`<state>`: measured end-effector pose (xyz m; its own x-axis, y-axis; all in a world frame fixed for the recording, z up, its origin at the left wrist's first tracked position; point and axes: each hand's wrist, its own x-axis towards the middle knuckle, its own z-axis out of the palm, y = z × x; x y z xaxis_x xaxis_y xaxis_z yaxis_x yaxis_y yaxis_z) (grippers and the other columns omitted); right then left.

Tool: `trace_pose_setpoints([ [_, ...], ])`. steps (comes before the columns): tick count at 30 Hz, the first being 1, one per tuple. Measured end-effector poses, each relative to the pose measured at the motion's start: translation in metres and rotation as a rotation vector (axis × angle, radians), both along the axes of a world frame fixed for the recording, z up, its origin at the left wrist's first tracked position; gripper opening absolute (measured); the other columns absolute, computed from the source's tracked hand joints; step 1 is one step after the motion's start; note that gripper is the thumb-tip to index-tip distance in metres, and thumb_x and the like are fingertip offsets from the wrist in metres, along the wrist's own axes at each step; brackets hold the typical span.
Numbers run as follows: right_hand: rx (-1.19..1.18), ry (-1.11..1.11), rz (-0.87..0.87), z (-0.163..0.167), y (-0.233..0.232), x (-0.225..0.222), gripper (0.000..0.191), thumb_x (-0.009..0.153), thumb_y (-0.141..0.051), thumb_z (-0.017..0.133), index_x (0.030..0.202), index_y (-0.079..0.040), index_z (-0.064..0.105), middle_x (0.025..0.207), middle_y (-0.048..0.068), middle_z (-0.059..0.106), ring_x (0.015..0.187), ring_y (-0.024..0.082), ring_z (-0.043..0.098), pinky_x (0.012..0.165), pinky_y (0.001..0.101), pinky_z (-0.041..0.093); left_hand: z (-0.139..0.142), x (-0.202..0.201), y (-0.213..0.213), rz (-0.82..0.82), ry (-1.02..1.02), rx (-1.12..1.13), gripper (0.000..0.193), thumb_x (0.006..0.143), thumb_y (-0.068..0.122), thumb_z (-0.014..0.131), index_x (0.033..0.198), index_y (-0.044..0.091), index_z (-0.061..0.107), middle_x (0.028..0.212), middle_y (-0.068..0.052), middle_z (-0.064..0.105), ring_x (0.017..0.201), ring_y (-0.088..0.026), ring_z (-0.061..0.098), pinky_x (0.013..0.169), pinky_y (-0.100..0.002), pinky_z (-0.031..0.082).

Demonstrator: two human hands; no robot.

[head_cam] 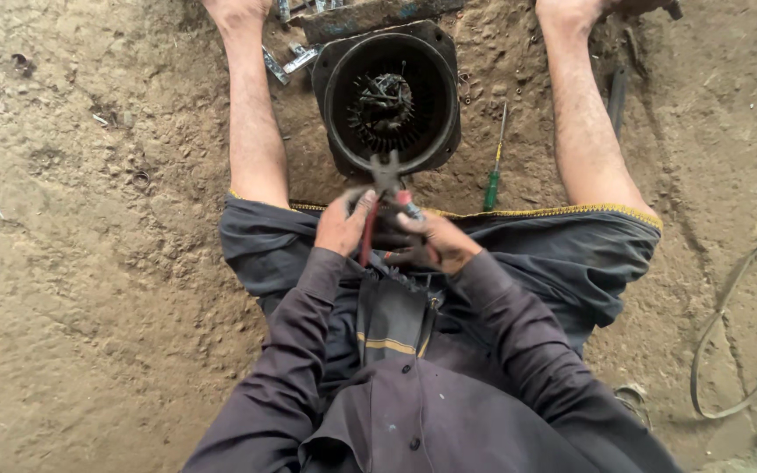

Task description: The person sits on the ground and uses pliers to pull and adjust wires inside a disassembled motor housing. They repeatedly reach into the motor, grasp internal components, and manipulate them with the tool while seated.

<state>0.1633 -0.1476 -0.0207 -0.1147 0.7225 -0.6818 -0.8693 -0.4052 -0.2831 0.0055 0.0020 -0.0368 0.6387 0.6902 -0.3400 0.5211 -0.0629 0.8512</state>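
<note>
A round black motor housing (335,79) lies on the dirt between my bare legs, its open end up, with dark windings (382,105) visible inside. Red-handled pliers (385,172) point from my lap toward the near rim of the housing, jaws right at the rim. My left hand (342,223) is closed around the left red handle. My right hand (435,241) grips the other handle and looks grimy. Both hands rest close together just in front of the housing.
A green-handled screwdriver (492,180) lies on the ground to the right of the housing. Metal bits and tools (289,60) sit at its far left. A grey strap (729,324) loops on the dirt at the right. My legs flank the housing.
</note>
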Motion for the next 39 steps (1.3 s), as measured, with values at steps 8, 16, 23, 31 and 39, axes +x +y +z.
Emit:
trace_pose_setpoints([
  [8,0.118,0.234,-0.167,-0.009,0.036,-0.048,0.043,0.105,-0.027,0.055,0.144,-0.012,0.046,0.143,0.016,0.054,0.128,0.040,0.056,0.102,0.0620,0.047,0.017,-0.007,0.014,0.167,0.294,-0.101,0.050,0.090,0.055,0.063,0.119,0.015,0.074,0.100,-0.013,0.077,0.091,-0.030,0.076,0.082,-0.040,0.057],
  [16,0.158,0.214,-0.313,-0.003,0.049,-0.058,0.046,0.102,-0.033,0.051,0.142,-0.012,0.052,0.139,0.009,0.062,0.124,0.030,0.061,0.102,0.0536,0.049,0.021,0.011,0.029,0.081,0.332,0.027,0.041,0.092,0.052,0.065,0.116,0.020,0.076,0.098,-0.012,0.078,0.096,-0.031,0.073,0.084,-0.042,0.055],
  [23,0.101,0.180,-0.450,0.000,0.062,-0.070,0.035,0.105,-0.031,0.058,0.129,-0.006,0.056,0.123,0.010,0.068,0.115,0.027,0.065,0.103,0.0475,0.051,0.015,0.008,0.025,0.090,0.295,0.033,0.044,0.091,0.051,0.066,0.117,0.017,0.075,0.098,-0.012,0.077,0.096,-0.031,0.073,0.084,-0.041,0.055],
  [31,0.169,0.316,-0.271,0.006,0.058,-0.058,0.032,0.105,-0.036,0.061,0.114,-0.005,0.059,0.084,0.005,0.056,0.071,0.019,0.053,0.069,0.0354,0.046,0.015,0.000,0.021,0.168,0.219,0.028,0.043,0.095,0.050,0.062,0.117,0.015,0.074,0.100,-0.012,0.077,0.097,-0.028,0.074,0.084,-0.039,0.054],
  [39,0.024,0.177,-0.210,-0.001,0.056,-0.050,0.016,0.102,-0.025,0.060,0.113,-0.015,0.056,0.081,0.004,0.052,0.065,0.017,0.047,0.057,0.0333,0.039,0.033,-0.037,0.027,0.216,0.246,0.005,0.045,0.096,0.048,0.061,0.119,0.011,0.074,0.102,-0.011,0.077,0.095,-0.023,0.074,0.087,-0.035,0.054],
])
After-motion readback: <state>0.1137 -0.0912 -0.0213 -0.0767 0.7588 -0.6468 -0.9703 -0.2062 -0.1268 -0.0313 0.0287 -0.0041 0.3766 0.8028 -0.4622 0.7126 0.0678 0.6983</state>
